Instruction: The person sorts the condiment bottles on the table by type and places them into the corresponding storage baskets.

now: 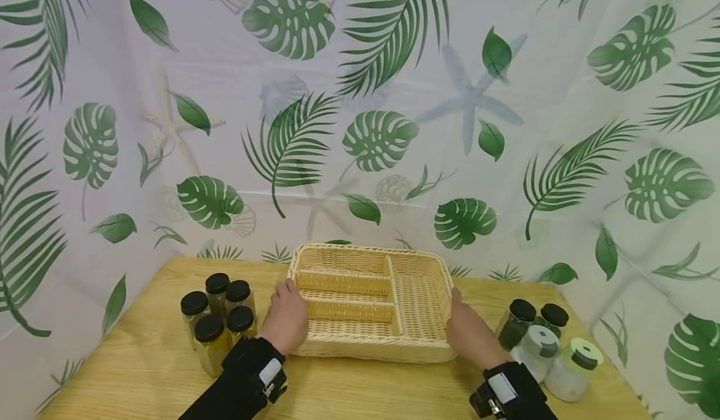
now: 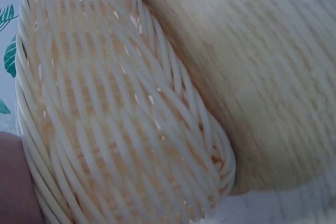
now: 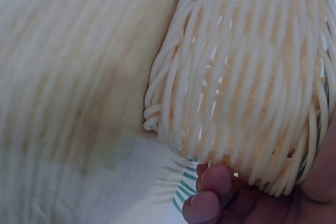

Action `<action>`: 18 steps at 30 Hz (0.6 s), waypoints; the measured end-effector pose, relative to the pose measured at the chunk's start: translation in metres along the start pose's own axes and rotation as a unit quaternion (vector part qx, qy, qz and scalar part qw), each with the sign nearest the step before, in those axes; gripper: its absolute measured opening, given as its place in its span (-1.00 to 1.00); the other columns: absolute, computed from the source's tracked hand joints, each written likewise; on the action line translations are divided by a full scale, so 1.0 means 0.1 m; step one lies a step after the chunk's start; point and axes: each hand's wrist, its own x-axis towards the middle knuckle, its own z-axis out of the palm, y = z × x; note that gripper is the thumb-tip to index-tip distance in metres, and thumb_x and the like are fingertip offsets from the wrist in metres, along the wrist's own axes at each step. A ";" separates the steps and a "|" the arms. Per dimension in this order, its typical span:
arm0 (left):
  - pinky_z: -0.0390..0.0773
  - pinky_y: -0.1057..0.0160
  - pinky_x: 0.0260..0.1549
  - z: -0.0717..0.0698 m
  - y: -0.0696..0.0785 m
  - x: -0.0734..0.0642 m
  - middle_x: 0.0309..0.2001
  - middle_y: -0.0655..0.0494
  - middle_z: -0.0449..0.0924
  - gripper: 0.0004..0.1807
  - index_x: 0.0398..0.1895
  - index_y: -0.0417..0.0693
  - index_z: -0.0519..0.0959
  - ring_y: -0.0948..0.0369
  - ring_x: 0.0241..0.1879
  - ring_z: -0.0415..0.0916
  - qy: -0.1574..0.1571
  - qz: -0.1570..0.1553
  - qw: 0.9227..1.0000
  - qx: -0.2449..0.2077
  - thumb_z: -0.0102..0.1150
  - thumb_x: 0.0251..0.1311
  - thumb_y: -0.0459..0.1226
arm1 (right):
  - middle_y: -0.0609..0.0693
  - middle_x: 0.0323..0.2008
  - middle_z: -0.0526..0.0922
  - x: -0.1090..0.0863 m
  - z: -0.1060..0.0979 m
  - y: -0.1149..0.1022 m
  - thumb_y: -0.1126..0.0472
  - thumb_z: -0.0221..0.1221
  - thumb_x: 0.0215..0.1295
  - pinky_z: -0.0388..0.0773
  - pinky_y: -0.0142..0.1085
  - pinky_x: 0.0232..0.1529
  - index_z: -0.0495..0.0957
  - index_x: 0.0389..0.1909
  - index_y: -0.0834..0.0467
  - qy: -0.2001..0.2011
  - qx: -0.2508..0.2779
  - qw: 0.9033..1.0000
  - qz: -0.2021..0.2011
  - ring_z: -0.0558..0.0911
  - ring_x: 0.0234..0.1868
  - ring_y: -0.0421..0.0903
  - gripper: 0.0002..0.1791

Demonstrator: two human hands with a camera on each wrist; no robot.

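Observation:
A pale woven wicker basket (image 1: 371,345) sits near the back of the wooden table, with a wide section on its right and several narrower compartments on its left. At its left end my left hand (image 1: 285,320) grips the rim and wall; only a bit of that hand shows beside the weave (image 2: 115,108) in the left wrist view. Round the right end, my right hand (image 1: 471,332) holds the basket. In the right wrist view its fingertips (image 3: 202,205) curl around the corner of the woven side (image 3: 241,77), thumb near the rim.
Several spice jars (image 1: 212,351) with black lids cluster left of the basket on the table (image 1: 360,389). On the right stand two dark jars (image 1: 512,329) with black lids, a white-lidded jar (image 1: 534,354) and a green-lidded jar (image 1: 568,373). Leaf-print cloth (image 1: 388,176) hangs close behind the table.

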 end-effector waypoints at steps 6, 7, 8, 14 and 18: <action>0.57 0.07 -0.31 0.00 0.03 -0.10 -0.03 -0.59 0.41 -0.42 0.17 -0.77 0.31 -0.06 -0.34 0.44 0.002 0.037 0.998 0.042 0.17 0.30 -0.37 | 0.23 -0.38 0.57 -0.12 -0.03 0.06 0.42 -0.12 0.41 0.31 -0.26 -0.57 -0.22 0.46 0.62 -0.019 0.000 1.000 -0.006 0.44 -0.59 -0.08 -0.27; 0.57 0.08 -0.33 0.00 0.03 -0.11 -0.04 -0.59 0.41 -0.43 0.17 -0.77 0.31 -0.05 -0.36 0.43 0.004 0.039 0.998 0.042 0.17 0.30 -0.38 | 0.23 -0.38 0.58 -0.14 -0.04 0.06 0.43 -0.11 0.40 0.31 -0.26 -0.57 -0.22 0.45 0.63 -0.019 0.000 1.000 -0.009 0.44 -0.59 -0.09 -0.26; 0.56 0.09 -0.33 -0.01 0.04 -0.12 -0.02 -0.59 0.41 -0.44 0.15 -0.77 0.33 -0.05 -0.35 0.43 0.006 0.045 0.998 0.048 0.17 0.29 -0.37 | 0.22 -0.38 0.58 -0.16 -0.05 0.06 0.42 -0.11 0.41 0.30 -0.27 -0.58 -0.23 0.46 0.62 -0.021 0.001 1.000 -0.008 0.44 -0.59 -0.09 -0.26; 0.62 0.07 -0.16 -0.07 0.03 -0.23 0.09 -0.58 0.44 -0.52 0.03 -0.70 0.49 -0.15 -0.15 0.49 0.017 0.083 0.991 0.100 0.20 0.26 -0.34 | 0.19 -0.43 0.58 -0.27 -0.06 0.03 0.40 -0.05 0.40 0.32 -0.25 -0.57 -0.20 0.46 0.61 -0.014 -0.016 1.000 -0.023 0.45 -0.57 -0.10 -0.24; 0.62 0.04 -0.11 -0.09 0.00 -0.29 0.11 -0.59 0.44 -0.52 0.02 -0.70 0.51 -0.19 -0.09 0.50 0.010 0.090 0.991 0.098 0.18 0.26 -0.33 | 0.17 -0.45 0.57 -0.33 -0.04 0.02 0.41 -0.04 0.39 0.31 -0.25 -0.57 -0.17 0.46 0.60 -0.010 -0.019 0.999 -0.029 0.45 -0.57 -0.11 -0.24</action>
